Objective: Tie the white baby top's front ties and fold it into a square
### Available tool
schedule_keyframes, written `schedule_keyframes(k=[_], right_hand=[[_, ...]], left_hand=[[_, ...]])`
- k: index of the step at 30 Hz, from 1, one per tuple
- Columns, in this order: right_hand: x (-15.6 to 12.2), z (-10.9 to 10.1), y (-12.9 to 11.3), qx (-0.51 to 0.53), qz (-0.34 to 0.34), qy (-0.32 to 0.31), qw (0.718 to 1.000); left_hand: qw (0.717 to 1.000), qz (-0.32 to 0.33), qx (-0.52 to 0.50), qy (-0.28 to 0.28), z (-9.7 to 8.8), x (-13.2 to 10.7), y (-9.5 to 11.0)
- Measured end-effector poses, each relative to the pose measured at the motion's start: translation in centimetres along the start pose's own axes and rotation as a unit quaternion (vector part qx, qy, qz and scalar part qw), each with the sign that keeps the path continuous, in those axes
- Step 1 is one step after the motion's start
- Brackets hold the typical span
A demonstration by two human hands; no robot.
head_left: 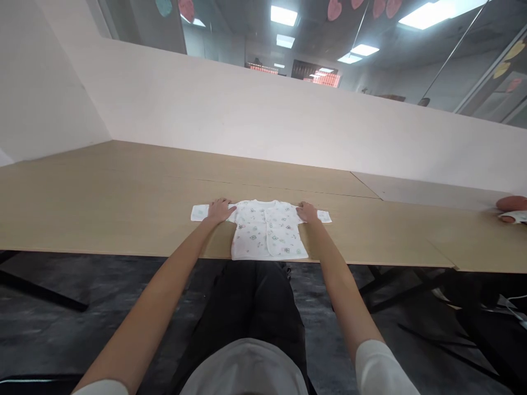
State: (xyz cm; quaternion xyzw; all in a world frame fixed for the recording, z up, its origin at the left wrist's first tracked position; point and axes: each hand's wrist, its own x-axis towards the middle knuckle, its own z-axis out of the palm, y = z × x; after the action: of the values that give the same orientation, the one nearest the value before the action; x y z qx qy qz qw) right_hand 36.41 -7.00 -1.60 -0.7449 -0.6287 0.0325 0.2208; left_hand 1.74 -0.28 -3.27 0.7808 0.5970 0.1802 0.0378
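Observation:
A small white baby shirt (pixel 267 230) with a scattered print lies spread out flat at the table's front edge. Its neckline points away from me, and both sleeves stretch out sideways. My left hand (pixel 219 210) lies flat on the left sleeve, fingers apart and thumb toward the shirt's body. On the right sleeve rests my right hand (pixel 307 212), its fingers laid on the cloth close to the shoulder. The sleeve cuffs show beyond both hands; the cloth under the palms is hidden.
The wooden table (pixel 123 203) runs along a low white wall (pixel 230 115) with glass above it. At the far right edge sits a reddish-brown object (pixel 511 203) beside something white. Black table legs (pixel 45 291) stand below.

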Motion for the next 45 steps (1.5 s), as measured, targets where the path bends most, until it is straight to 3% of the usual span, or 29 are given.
schedule_keyframes(k=[4, 6, 8, 11, 15, 18, 21, 24, 27, 29, 32, 35, 39, 42, 45], right_hand=[[0.4, 0.3, 1.1, -0.129, -0.012, -0.039, 0.991], [0.5, -0.1, 0.9, -0.145, -0.042, -0.04, 0.988], [1.1, -1.1, 0.6, -0.143, -0.056, -0.025, 0.988], [2.7, -4.4, -0.3, -0.144, -0.055, 0.023, 0.988], [4.4, -10.3, -1.3, -0.138, -0.082, 0.223, 0.961], [3.5, -12.2, -0.6, -0.118, -0.143, 0.315, 0.931], [0.5, -10.3, 1.4, -0.095, -0.21, 0.262, 0.937], [-3.9, -6.6, 3.7, -0.117, -0.281, 0.102, 0.947], [-7.9, -3.9, 5.5, -0.17, -0.343, -0.019, 0.924], [-9.9, -3.4, 6.2, -0.208, -0.368, -0.058, 0.905], [-11.7, -4.1, 7.0, -0.277, -0.369, -0.092, 0.882], [-12.2, -5.1, 7.9, -0.317, -0.316, -0.103, 0.888], [-12.6, -5.7, 9.8, -0.286, -0.192, -0.059, 0.937], [-13.6, -5.3, 11.6, -0.208, -0.1, 0.005, 0.973], [-15.0, -4.3, 12.8, -0.056, -0.015, 0.078, 0.995]], left_hand=[[0.999, -0.005, 0.01, -0.051, -0.9, -0.2, -1.3], [0.997, 0.001, 0.009, -0.077, -2.0, -0.1, -1.3], [0.998, 0.012, 0.018, -0.066, -3.7, 0.5, -0.9], [0.999, 0.02, 0.033, 0.001, -7.4, 2.0, 0.1], [0.982, 0.037, 0.051, 0.179, -12.9, 3.1, 1.3], [0.966, 0.085, 0.083, 0.229, -14.7, 1.9, 1.1], [0.968, 0.15, 0.125, 0.156, -12.9, -1.0, -0.1], [0.95, 0.251, 0.183, 0.01, -9.0, -4.6, -1.7], [0.928, 0.317, 0.18, -0.081, -5.3, -7.8, -3.1], [0.931, 0.323, 0.151, -0.083, -4.0, -9.2, -4.1], [0.95, 0.295, 0.093, -0.035, -3.7, -9.8, -5.9], [0.971, 0.236, 0.041, -0.022, -4.5, -9.6, -7.8], [0.99, 0.134, -0.032, -0.026, -4.9, -9.8, -9.6], [0.99, 0.107, -0.089, -0.013, -4.8, -10.5, -10.0], [0.989, 0.068, -0.133, -0.008, -4.6, -10.7, -10.3]])
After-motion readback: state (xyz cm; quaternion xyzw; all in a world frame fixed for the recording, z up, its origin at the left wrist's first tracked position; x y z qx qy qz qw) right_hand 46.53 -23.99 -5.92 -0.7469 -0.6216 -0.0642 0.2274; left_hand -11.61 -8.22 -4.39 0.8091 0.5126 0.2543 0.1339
